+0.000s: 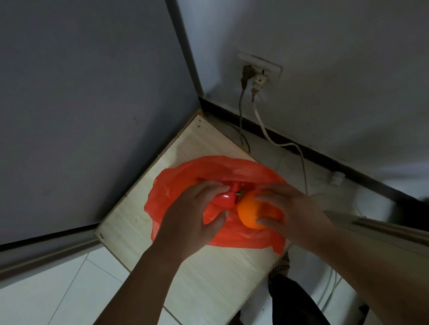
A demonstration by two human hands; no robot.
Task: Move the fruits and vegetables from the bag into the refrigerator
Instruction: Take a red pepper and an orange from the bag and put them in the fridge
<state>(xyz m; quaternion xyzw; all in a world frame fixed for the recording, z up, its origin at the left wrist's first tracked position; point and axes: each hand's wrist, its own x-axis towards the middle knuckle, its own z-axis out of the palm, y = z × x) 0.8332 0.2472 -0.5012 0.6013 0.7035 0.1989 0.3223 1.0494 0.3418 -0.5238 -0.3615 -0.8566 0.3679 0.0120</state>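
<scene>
Red plastic bag [180, 177] sits open on the wooden worktop [210, 285]. Left grip [190, 217] is curled over what looks like a red pepper [223, 199], green stem showing. Right grip [293, 212] wraps an orange [250, 212], thumb and fingers on opposite sides. Both items are at the bag mouth, just beside each other, each at its grip's fingertips. Suggest lifting straight up so the plastic doesn't drag along; hold the pepper lightly. Fridge interior not in view, can't tell the drop spot.
</scene>
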